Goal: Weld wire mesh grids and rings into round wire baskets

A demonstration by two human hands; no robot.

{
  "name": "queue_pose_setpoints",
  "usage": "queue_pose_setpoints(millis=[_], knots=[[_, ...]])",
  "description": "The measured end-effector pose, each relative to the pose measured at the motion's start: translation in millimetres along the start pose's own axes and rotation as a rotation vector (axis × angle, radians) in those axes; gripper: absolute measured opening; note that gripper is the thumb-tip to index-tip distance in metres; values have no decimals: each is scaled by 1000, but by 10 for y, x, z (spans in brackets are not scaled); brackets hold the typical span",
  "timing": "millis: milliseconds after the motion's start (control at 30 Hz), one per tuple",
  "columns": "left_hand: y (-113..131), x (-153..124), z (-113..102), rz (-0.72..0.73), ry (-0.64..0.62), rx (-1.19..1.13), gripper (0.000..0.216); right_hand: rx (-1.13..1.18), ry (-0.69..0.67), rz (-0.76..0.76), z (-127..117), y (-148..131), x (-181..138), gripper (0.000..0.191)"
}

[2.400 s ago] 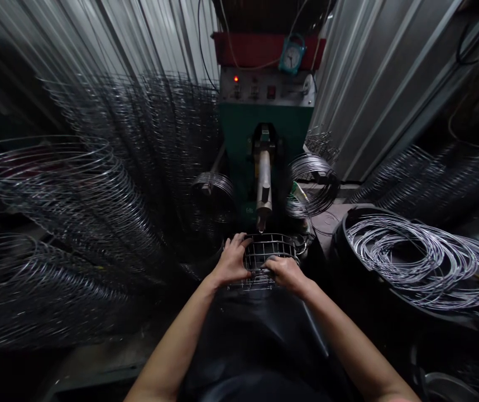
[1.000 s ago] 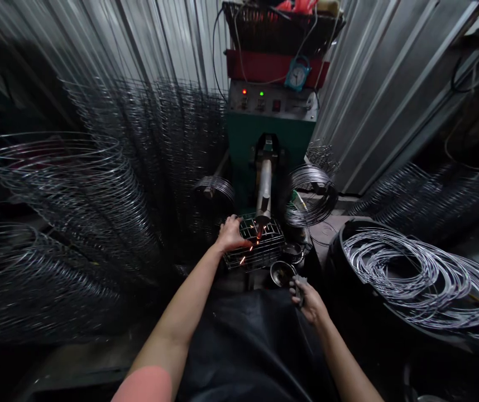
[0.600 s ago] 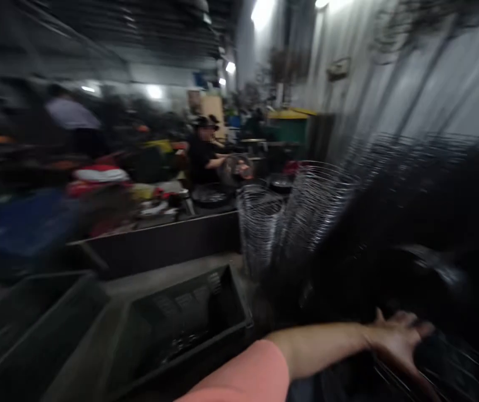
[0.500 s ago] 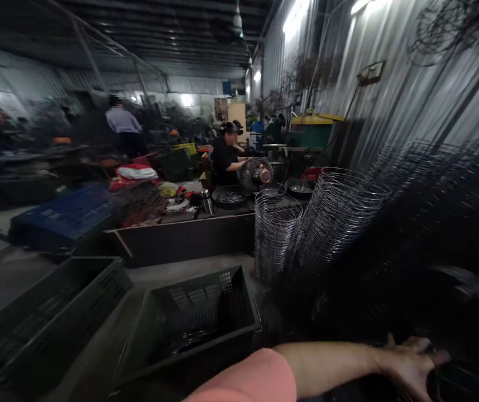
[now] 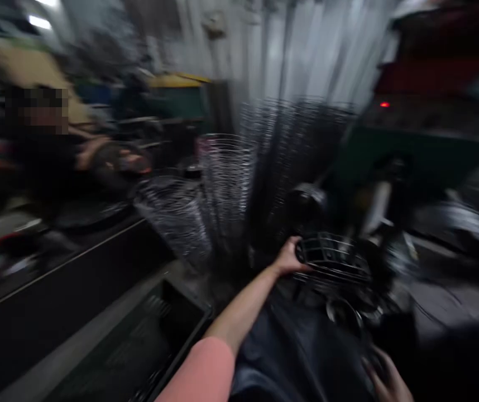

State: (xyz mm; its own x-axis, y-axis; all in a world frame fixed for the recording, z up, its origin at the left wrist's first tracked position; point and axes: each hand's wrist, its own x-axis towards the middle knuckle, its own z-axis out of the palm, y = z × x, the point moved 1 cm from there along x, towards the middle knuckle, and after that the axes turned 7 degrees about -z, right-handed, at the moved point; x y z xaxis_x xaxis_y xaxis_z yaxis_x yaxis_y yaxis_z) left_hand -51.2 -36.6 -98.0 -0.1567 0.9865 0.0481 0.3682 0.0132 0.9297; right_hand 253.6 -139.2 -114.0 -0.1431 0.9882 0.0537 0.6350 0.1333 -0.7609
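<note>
My left hand [image 5: 288,258] reaches forward and grips the near-left edge of a round wire basket [image 5: 335,255], thumb on top and fingers below. Dark bars and thin rings make up the basket, which is held over a dark work area with metal parts. Low at the right, my right hand [image 5: 388,378] is partly in view and smeared by motion. It is beside a dark shape, and whether it holds anything cannot be made out. A dark apron [image 5: 293,352] covers my lap between the two hands.
Tall stacks of wire rings [image 5: 229,184] stand ahead, with another leaning stack [image 5: 176,215] beside them. A dark green crate [image 5: 200,312] sits at my left. A machine with a red light [image 5: 384,104] is at the right. Another person [image 5: 44,151] sits at the far left near a fan [image 5: 118,162].
The view has swung right. My left hand, earlier stretched out to the right with fingers spread, now grips the wire basket. My right hand has come into view at the bottom.
</note>
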Motion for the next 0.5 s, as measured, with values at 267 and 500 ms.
queue_pose_setpoints(millis=[267, 500], knots=[[257, -486, 79, 273, -208, 504, 97, 279, -444, -173, -120, -964, 327, 24], [408, -498, 217, 300, -226, 614, 89, -315, -234, -364, 274, -862, 641, 20]])
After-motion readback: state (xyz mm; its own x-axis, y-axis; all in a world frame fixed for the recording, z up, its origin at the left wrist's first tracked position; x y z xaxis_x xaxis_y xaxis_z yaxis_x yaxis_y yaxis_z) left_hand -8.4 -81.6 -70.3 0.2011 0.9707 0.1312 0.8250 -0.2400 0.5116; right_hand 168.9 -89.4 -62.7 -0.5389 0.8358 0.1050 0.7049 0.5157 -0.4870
